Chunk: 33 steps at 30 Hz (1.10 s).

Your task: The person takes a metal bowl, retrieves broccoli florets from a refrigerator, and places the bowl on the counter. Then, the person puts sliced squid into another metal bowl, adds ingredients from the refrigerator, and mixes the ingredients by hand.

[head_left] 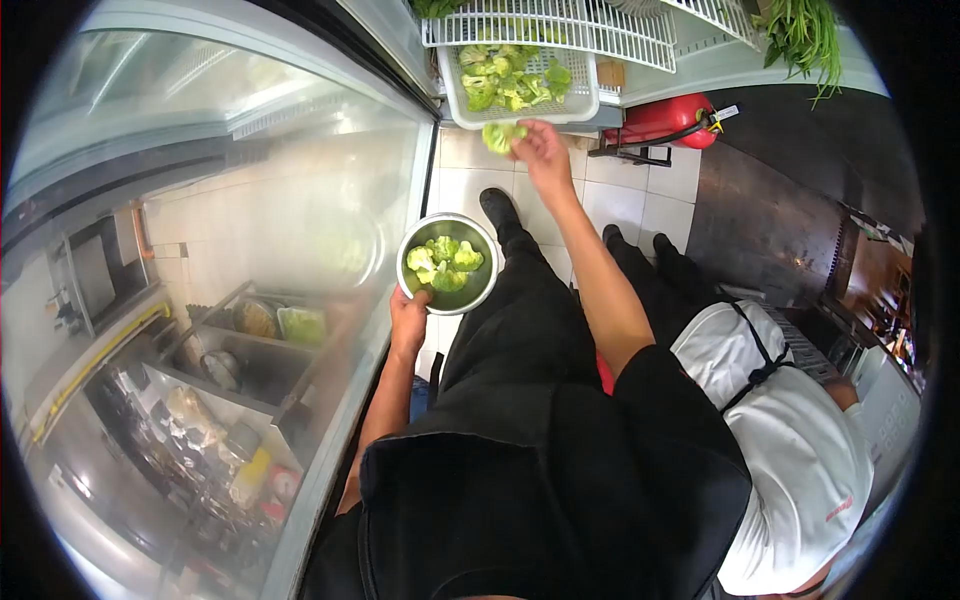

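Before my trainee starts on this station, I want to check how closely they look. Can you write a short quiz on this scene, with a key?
1. Multiple choice: which hand holds the bowl?
A) left
B) right
C) both

2. True or false: the basket under the wire shelf is empty.

3. Fill in the blank: the right hand pinches a green ____.

Key:
1. A, the left hand, at the bowl's rim.
2. False; it holds florets.
3. Floret.
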Tool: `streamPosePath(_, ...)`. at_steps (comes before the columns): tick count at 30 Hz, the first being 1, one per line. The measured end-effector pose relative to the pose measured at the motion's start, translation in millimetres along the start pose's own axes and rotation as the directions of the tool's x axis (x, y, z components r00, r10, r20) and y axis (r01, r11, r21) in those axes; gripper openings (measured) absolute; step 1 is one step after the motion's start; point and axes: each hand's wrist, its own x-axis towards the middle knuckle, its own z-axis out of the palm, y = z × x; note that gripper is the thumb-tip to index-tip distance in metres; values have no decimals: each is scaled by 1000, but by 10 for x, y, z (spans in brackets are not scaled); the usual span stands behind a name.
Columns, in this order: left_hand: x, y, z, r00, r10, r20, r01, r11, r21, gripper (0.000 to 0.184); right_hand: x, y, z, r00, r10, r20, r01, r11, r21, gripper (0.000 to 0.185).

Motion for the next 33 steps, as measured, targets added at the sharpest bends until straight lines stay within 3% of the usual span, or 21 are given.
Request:
streamPosePath(1, 5, -10, 0, 1000, -2, -1, 2, 999, -32, 39, -149, -43, 36, 996, -19, 83, 20, 1000, -18, 28)
streamPosePath(3, 29, -32, 12, 1000, -6, 2, 6, 998, -65, 39, -473, 82, 29, 970, 35, 239, 39, 954, -296, 31)
streamPosePath(4, 42, -42, 17, 1000, 12, -2, -13, 995, -97, 39, -659, -25, 87, 952, -13, 307, 164, 865, -473, 28)
streamPosePath(6, 28, -51, 30, 1000, 21, -18, -23, 991, -133, 39, -963, -98, 312, 946, -183, 266, 226, 964, -141, 20)
streamPosePath(10, 45, -34, 41, 999, 12, -30, -17, 986, -168, 40, -1105, -68, 376, 944, -187, 273, 204, 978, -37, 17)
streamPosePath(13, 7, 31, 63, 999, 18, -48, -25, 986, -162, 40, -1011, -155, 396, 874, -417, 250, 480, 820, -311, 19)
streamPosePath(14, 14, 34, 61, 999, 18, -33, -22, 987, -156, 40, -978, -256, 429, 872, -416, 256, 482, 820, -308, 19)
streamPosePath(16, 22, 43, 68, 1000, 11, -18, -14, 988, -153, 40, -941, -425, 479, 768, -573, 288, 640, 664, -387, 19)
streamPosePath(18, 13, 53, 91, 999, 38, -32, -43, 988, -147, 36, -924, -422, 454, 730, -606, 315, 681, 613, -400, 20)
streamPosePath(20, 9, 77, 93, 1000, 24, -14, -26, 987, -160, 37, -911, -431, 449, 649, -655, 386, 751, 471, -464, 19)
streamPosePath(24, -33, 126, 141, 997, 31, -67, -40, 990, -139, 33, -1002, -405, 526, 651, -645, 401, 745, 440, -501, 20)
streamPosePath(26, 6, 71, 101, 997, 38, -63, -49, 981, -187, 32, -1064, -326, 564, 733, -533, 422, 679, 540, -498, 21)
streamPosePath(28, 55, 7, 32, 999, 37, 23, -34, 989, -142, 38, -1124, -285, 591, 748, -455, 484, 663, 552, -506, 21)
streamPosePath(30, 13, 53, 65, 999, 53, 4, -52, 990, -133, 39, -1210, -161, 569, 734, -158, 661, 657, 414, -630, 21)
streamPosePath(33, 15, 44, 17, 995, 95, -22, -97, 991, -89, 36, -1261, -258, 622, 737, -174, 653, 654, 426, -625, 21)
